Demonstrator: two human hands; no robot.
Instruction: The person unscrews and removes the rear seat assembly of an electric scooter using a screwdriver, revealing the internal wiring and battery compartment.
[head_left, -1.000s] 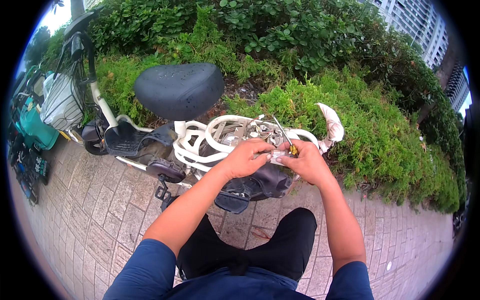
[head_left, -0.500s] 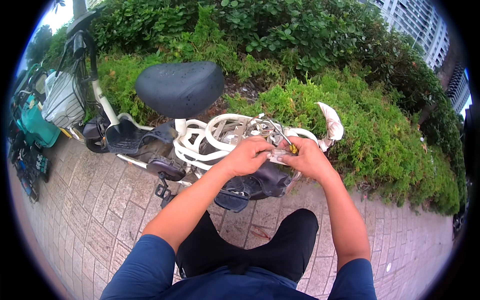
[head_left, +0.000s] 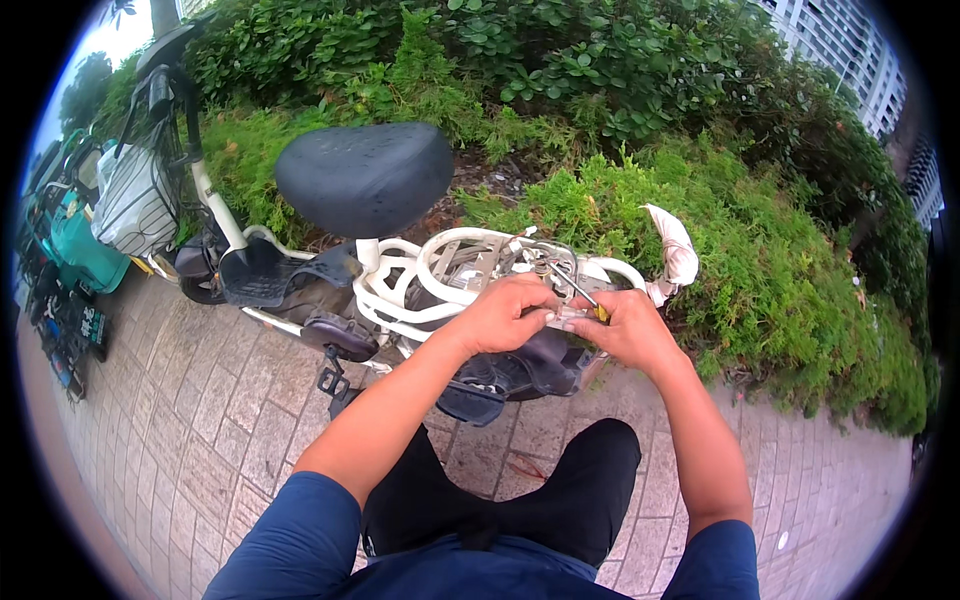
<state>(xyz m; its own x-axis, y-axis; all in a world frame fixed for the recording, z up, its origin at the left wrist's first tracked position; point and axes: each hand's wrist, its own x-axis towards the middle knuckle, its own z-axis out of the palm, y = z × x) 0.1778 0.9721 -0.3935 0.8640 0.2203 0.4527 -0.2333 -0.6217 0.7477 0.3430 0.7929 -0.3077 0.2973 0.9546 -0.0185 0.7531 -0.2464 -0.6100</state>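
Note:
A white electric bike stands before me, its rear section uncovered so that wires and metal parts show inside the frame tubes. My right hand is closed around the yellow handle of a screwdriver; its metal shaft points up and left over the open section. Close beside it, my left hand has thumb and forefinger pinched at a small pale piece I cannot make out. The fingertips of both hands nearly meet above the rear of the bike.
The black saddle rises left of the open section. A white-wrapped part sticks up at the rear. Green bushes line the far side. Other bikes, one with a teal box, stand at left on the paving.
The screwdriver lies at a lower slant, and my right hand has shifted slightly right with it. My left hand stays at nearly the same spot. The whole view has shifted a little.

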